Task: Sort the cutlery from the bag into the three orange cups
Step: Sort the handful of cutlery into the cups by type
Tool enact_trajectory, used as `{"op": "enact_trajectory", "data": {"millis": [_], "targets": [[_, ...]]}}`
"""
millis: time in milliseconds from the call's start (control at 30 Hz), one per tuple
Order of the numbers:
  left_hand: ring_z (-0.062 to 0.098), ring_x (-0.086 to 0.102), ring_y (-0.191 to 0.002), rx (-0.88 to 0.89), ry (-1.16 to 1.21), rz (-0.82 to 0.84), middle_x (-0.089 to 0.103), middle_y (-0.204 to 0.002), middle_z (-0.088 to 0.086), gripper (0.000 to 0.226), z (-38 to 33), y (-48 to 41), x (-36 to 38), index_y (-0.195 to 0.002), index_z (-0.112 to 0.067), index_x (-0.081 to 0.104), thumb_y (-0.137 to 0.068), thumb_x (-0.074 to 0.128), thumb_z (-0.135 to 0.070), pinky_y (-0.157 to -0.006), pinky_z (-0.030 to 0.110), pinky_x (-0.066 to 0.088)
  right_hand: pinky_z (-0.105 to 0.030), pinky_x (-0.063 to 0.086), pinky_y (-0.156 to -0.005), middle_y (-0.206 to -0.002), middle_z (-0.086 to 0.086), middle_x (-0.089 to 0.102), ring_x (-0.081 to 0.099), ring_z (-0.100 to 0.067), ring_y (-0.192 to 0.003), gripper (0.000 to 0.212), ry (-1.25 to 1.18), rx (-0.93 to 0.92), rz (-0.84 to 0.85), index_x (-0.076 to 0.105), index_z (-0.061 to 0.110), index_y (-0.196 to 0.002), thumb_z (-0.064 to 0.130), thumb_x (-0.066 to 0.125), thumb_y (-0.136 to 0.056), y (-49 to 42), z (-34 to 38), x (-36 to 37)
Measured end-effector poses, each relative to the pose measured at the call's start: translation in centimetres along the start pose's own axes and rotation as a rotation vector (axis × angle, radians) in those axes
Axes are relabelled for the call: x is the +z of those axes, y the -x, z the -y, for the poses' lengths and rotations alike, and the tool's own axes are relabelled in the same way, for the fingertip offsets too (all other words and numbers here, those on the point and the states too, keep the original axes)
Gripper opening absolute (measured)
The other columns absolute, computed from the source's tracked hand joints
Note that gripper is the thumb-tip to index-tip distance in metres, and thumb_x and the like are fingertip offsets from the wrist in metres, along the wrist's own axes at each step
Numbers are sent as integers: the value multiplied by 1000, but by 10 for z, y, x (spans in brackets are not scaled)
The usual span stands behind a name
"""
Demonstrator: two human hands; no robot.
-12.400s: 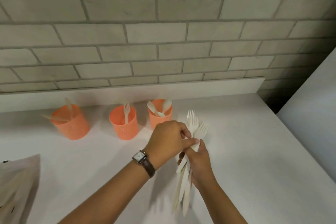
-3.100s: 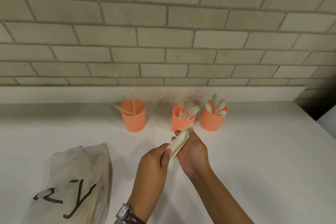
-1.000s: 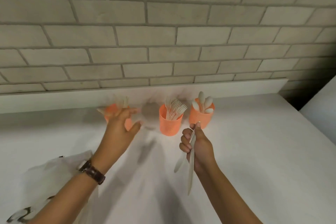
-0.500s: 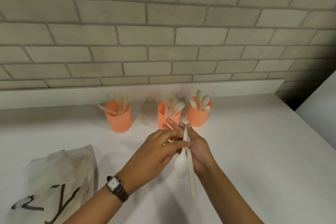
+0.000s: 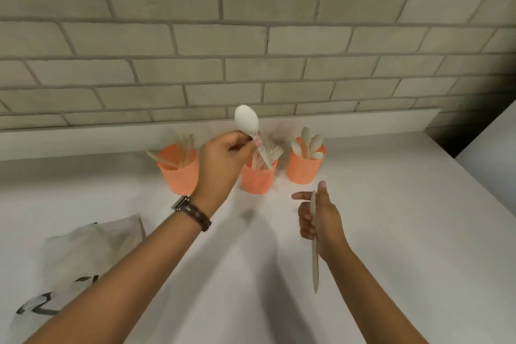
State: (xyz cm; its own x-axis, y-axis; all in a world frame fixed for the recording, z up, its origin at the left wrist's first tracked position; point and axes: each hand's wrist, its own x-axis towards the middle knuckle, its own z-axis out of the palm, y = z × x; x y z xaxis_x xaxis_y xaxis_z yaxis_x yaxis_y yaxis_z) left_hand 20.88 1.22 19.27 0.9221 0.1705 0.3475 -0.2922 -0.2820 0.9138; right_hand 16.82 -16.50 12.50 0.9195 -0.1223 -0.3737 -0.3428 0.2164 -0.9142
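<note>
Three orange cups stand in a row near the wall: the left cup (image 5: 178, 174) holds knives, the middle cup (image 5: 258, 180) holds forks, the right cup (image 5: 305, 167) holds spoons. My left hand (image 5: 223, 160) pinches a white spoon (image 5: 248, 124) by its handle, bowl up, raised in front of the middle cup. My right hand (image 5: 321, 216) is lower on the right, closed around a pale knife (image 5: 314, 262) that points down toward me. The pale bag (image 5: 83, 251) with black lettering lies flat at the lower left.
The white table (image 5: 405, 232) stretches to the right, with a raised ledge (image 5: 83, 142) under the brick wall behind the cups. A white surface edge (image 5: 494, 142) rises at the far right. A watch sits on my left wrist.
My left hand has taken the spoon out of my right hand and lifted it up toward the cups. My right hand keeps only the knife and has moved right.
</note>
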Motion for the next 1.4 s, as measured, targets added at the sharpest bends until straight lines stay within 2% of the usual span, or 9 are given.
{"op": "enact_trajectory", "data": {"millis": [167,333,467,567,633,767,1067,1233,1400], "targets": [[15,65,-78,-9,-80,26,72,-83,3,11,10,-64,69,-83,-10,67,-79,71,-20,-73,25,48,-24,26,-46,-59,-1,37,29,-12,-44,36,-169,-37,4,60,-1,-109,9,29,-95,-5,9,-43],[26,63,-94,-91,-494,188,70,-96,4,24,41,-98,137,-89,-15,66,-82,61,-37,-75,31,46,-29,43,-67,-73,-2,48,48,-17,-62,17,-181,-168,-27,57,11,-95,11,40,-99,-11,22,-73],[28,54,-108,-112,-760,308,64,-114,3,40,61,-96,153,-108,-22,64,-79,61,-48,-84,35,35,-27,43,-70,-78,0,66,57,-14,-74,13,107,-286,-134,67,15,-92,15,54,-94,-16,36,-89],[27,45,-119,-105,-676,214,51,-128,3,52,59,-90,135,-123,-27,56,-75,67,-46,-94,35,32,-26,43,-67,-77,-2,67,56,-10,-66,11,145,-337,-127,68,10,-94,14,58,-91,-25,51,-83],[23,52,-111,-115,-490,103,54,-124,2,41,59,-81,110,-116,-27,61,-77,69,-40,-94,32,40,-25,47,-66,-72,-5,65,58,-8,-60,12,115,-376,-111,66,5,-97,11,58,-91,-32,65,-71],[3,59,-76,-193,-123,-60,66,-94,-2,11,59,-38,25,-93,-17,68,-84,63,-13,-68,5,41,-23,52,-67,-71,-8,64,61,-13,-62,6,123,-488,57,63,6,-92,4,57,-91,-47,90,-11],[-8,57,-66,-396,-158,-317,67,-79,-12,13,82,67,-110,-86,-25,68,-90,57,-19,-64,5,42,-11,43,-58,-72,-4,59,58,3,-52,17,416,-695,242,52,12,-83,-4,52,-89,-87,76,171],[-6,57,-65,-434,-113,-376,68,-79,-9,16,86,90,-133,-87,-26,68,-90,56,-17,-63,7,43,-28,48,-79,-96,-17,69,65,-29,-89,14,751,-701,300,64,4,-98,7,54,-90,-113,41,233],[-5,57,-67,-423,-88,-355,68,-80,-9,17,79,100,-149,-88,-25,69,-91,55,-16,-64,5,43,-26,40,-95,-121,-12,64,58,-26,-113,32,911,-638,277,63,5,-118,6,53,-88,-115,14,234]]}}
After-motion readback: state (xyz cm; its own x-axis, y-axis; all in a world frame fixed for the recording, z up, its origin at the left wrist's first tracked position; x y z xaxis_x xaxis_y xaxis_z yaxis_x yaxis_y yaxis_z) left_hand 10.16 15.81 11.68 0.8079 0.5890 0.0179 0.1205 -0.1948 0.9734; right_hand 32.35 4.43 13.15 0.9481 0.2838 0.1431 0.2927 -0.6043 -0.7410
